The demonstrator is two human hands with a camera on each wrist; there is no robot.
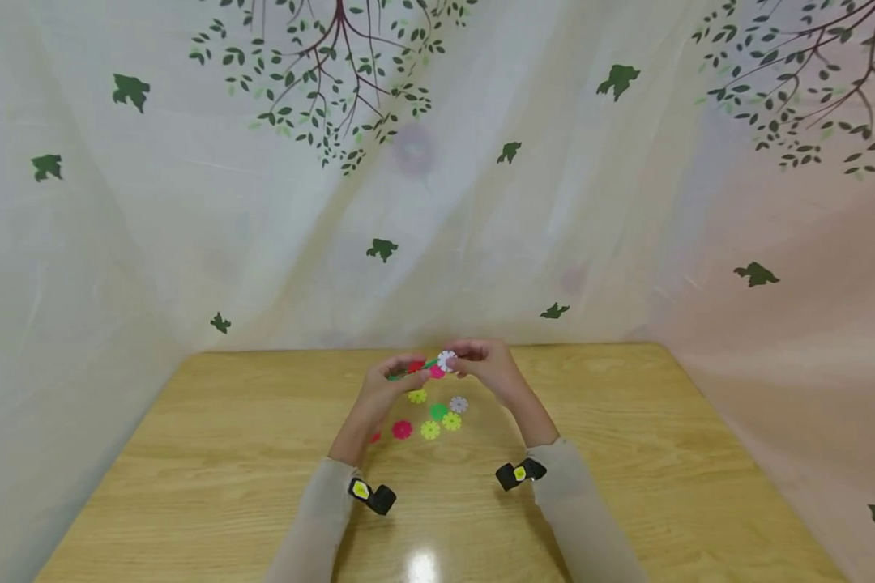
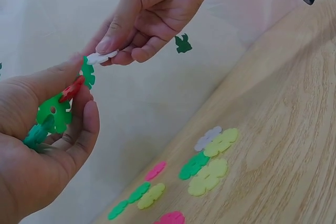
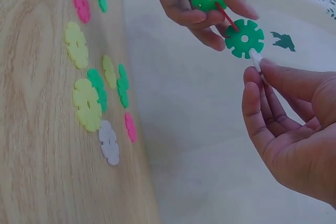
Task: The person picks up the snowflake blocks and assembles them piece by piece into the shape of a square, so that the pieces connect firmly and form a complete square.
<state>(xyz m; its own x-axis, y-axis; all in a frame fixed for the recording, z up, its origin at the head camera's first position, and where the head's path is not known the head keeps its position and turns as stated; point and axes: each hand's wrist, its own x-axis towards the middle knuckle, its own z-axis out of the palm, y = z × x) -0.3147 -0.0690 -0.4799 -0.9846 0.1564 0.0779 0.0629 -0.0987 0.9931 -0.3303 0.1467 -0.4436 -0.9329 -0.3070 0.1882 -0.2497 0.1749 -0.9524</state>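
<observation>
My left hand [image 1: 381, 395] grips a short chain of notched snowflake discs. In the left wrist view the chain runs from a teal disc [image 2: 35, 136] through a green disc [image 2: 54, 113] and a red disc [image 2: 72, 88] to another green disc at its end. Between thumb and fingers, my right hand [image 1: 492, 371] pinches a white snowflake disc [image 1: 446, 360]. The right wrist view shows this white disc edge-on, meeting the notched rim of the end green disc [image 3: 244, 39]. Both hands are raised above the far part of the table, close together.
Below the hands, loose discs lie flat on the wooden table [image 1: 262, 470]: several yellow ones [image 1: 430, 430], green ones [image 1: 438, 412], pink ones [image 1: 402, 430] and a white one [image 1: 458, 404]. A leaf-patterned curtain [image 1: 437, 275] hangs right behind the table's far edge.
</observation>
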